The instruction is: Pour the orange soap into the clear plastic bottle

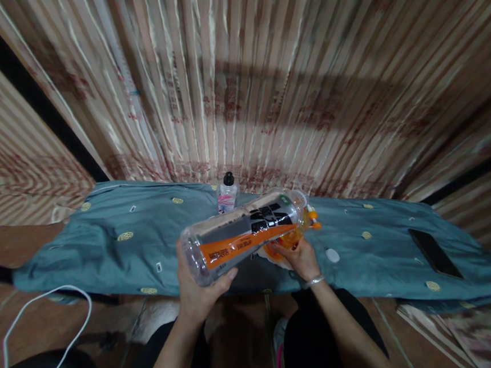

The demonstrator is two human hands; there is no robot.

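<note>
the left hand (199,291) was wrapped around the base end of a large clear plastic bottle (245,232), its fingers (228,277) clamped under the bottom and the thumb up the near side. the bottle lay almost on its side, base toward 7 o'clock and neck toward 2 o'clock, tipped so that what little orange liquid it held pooled at the neck end. an orange and black label ran along its length. that tilt looked chosen to bring the liquid down to the mouth.

the right hand (299,256) sat under the neck, at about 3 o'clock from the left hand, fingers curled around something orange and pale beneath the mouth of the bottle; i could not tell exactly what it was or how firmly it was held. a bracelet (314,281) circled that wrist. an orange cap (314,217) showed just beyond the neck.

all of this was held just above a surface draped in a blue-grey cloth (105,248) dotted with small yellow motifs. at 12 o'clock from the hands a small bottle with a black cap (228,194) stood upright against the striped curtain (262,79). well away at 3 o'clock a dark phone (434,253) lay flat on the cloth, and a white cable (40,299) looped at 9 o'clock.
</note>
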